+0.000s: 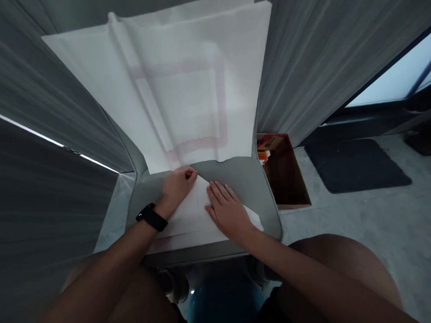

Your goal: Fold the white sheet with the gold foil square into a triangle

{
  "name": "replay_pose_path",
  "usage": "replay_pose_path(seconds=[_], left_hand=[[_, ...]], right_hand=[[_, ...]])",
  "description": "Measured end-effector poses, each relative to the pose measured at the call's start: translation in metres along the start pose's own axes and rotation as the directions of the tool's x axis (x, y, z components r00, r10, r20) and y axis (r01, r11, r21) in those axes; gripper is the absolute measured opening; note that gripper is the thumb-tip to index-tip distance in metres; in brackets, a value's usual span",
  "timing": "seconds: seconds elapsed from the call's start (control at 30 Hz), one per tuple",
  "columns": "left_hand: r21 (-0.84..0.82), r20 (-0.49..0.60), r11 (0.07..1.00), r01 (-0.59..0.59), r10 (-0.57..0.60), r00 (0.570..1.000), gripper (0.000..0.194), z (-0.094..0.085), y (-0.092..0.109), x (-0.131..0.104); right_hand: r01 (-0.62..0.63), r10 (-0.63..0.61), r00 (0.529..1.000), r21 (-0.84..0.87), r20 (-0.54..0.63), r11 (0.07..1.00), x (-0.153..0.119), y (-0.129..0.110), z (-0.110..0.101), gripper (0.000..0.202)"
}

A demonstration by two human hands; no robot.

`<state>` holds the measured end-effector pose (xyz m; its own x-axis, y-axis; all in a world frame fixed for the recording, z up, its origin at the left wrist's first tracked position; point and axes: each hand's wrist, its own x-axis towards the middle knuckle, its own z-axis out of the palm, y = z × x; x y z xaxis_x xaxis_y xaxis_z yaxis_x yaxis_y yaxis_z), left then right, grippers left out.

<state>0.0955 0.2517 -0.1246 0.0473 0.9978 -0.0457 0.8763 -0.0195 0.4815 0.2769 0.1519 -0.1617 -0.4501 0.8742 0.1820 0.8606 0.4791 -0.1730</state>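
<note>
White paper (196, 211) is lying on the grey chair (246, 182) — left hand (180, 186) pinching its far corner, right hand (227, 208) resting flat on top, gripping nothing, probably steadying it. Far side: larger sheets (186, 102) are leaning upright, likely chair-propped. Right: open box (287, 177) is sitting on floor (364, 222).

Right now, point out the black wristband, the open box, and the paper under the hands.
Black wristband (155, 218): head view, on the strap.
Open box (275, 142): head view, on its printed far end.
Lower paper (197, 211): head view, on its uncovered middle.
</note>
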Motion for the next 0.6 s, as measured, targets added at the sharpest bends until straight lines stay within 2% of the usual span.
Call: replay_pose_path(seconds=[0.13, 0.23, 0.33, 0.43, 0.5, 0.6], left_hand=[[0.050, -0.062, 0.998, -0.037, 0.040, 0.997, 0.016, 0.004, 0.002, -0.007], [0.081, -0.121, 0.987, -0.142, 0.151, 0.981, 0.021, 0.007, 0.002, -0.013], [0.132, -0.166, 0.943, -0.306, 0.326, 0.931, 0.029, 0.010, 0.001, -0.021], [0.167, -0.167, 0.880, -0.444, 0.469, 0.867, 0.035, 0.014, 0.001, -0.030], [0.167, -0.160, 0.856, -0.489, 0.513, 0.844, 0.038, 0.016, 0.002, -0.038], [0.142, -0.170, 0.847, -0.511, 0.530, 0.831, 0.042, 0.017, 0.005, -0.061]], right_hand=[[0.003, -0.003, 1.000, -0.005, -0.006, 1.000, 0.000, -0.001, -0.001, 0.056], [0.003, -0.003, 1.000, 0.009, -0.014, 1.000, 0.000, -0.001, 0.000, 0.056], [0.005, -0.004, 1.000, 0.019, -0.028, 1.000, 0.000, 0.000, 0.002, 0.055], [0.003, -0.002, 0.999, 0.028, -0.041, 1.000, 0.001, 0.000, 0.004, 0.055], [0.007, -0.005, 0.999, 0.031, -0.048, 0.999, 0.001, 0.000, 0.005, 0.054], [0.011, -0.009, 0.998, 0.032, -0.061, 0.999, 0.002, 0.001, 0.003, 0.054]])
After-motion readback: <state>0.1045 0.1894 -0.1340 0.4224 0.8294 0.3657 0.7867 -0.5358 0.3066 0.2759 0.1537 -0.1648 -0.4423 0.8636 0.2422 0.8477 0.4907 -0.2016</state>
